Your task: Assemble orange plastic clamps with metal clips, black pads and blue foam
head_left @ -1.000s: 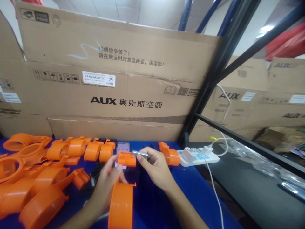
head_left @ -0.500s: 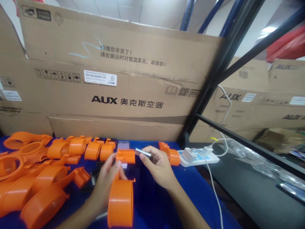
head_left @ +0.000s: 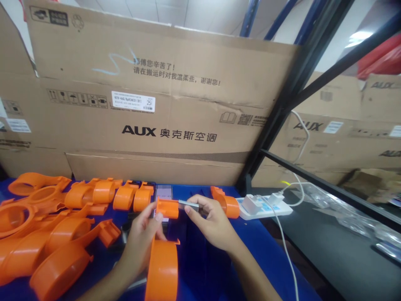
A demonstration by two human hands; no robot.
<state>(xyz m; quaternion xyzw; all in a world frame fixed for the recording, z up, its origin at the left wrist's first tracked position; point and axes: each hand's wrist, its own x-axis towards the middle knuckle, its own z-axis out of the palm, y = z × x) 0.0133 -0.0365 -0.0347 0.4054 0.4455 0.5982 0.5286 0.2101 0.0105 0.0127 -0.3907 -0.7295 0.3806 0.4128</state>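
My left hand (head_left: 142, 240) grips an orange plastic tape-dispenser body (head_left: 163, 259) above the blue table (head_left: 250, 251), thumb on its front head. My right hand (head_left: 213, 223) pinches a small serrated metal blade (head_left: 189, 204) and holds its toothed end against the right side of that orange head. Both hands meet at the middle of the view.
Many more orange dispenser parts (head_left: 56, 234) lie piled at the left and in a row at the back. A phone (head_left: 163, 194) lies behind my hands. One orange part (head_left: 227, 203) sits beside a white power strip (head_left: 266, 207) with chargers and a cable. Big cardboard boxes (head_left: 156, 104) wall the back.
The view shifted slightly. My right hand has pushed the blade closer to the orange head; the left hand keeps the same grip.
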